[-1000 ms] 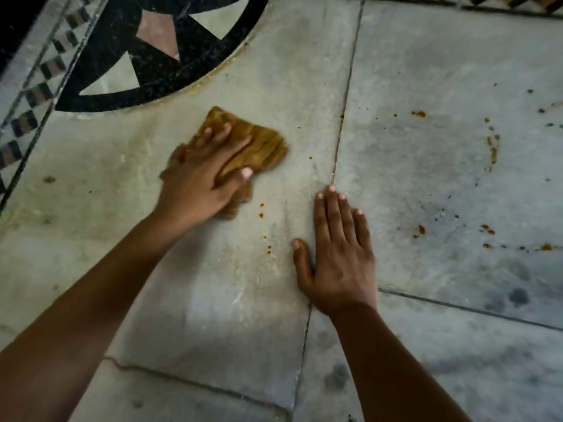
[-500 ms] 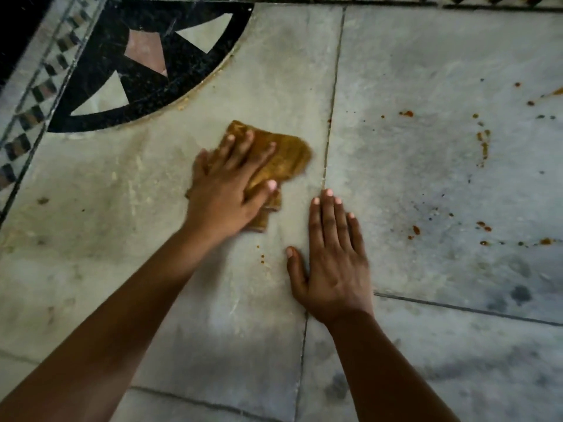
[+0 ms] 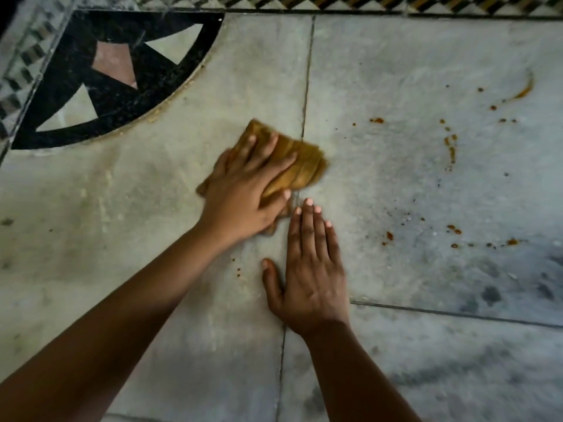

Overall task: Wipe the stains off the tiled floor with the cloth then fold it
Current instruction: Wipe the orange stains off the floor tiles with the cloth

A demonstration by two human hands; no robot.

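Note:
A bunched mustard-yellow cloth (image 3: 300,166) lies on the grey tiled floor (image 3: 411,184), straddling the vertical grout line. My left hand (image 3: 243,193) presses flat on top of it, fingers spread over the fabric, hiding its near part. My right hand (image 3: 310,269) rests palm-down on the floor just below and right of the cloth, fingers together, holding nothing. Orange-brown stains (image 3: 451,147) dot the tile to the right, with more stains (image 3: 454,229) lower down. A few small specks (image 3: 237,271) sit left of my right thumb.
A black, pink and white inlaid quarter-circle (image 3: 122,80) fills the upper left corner. A checkered border strip (image 3: 396,3) runs along the top edge and down the left side. Dark smudges (image 3: 490,295) mark the tile at lower right.
My left hand has slid the cloth to the right, from the left tile onto the grout line, over some specks. My right hand has stayed planted on the floor.

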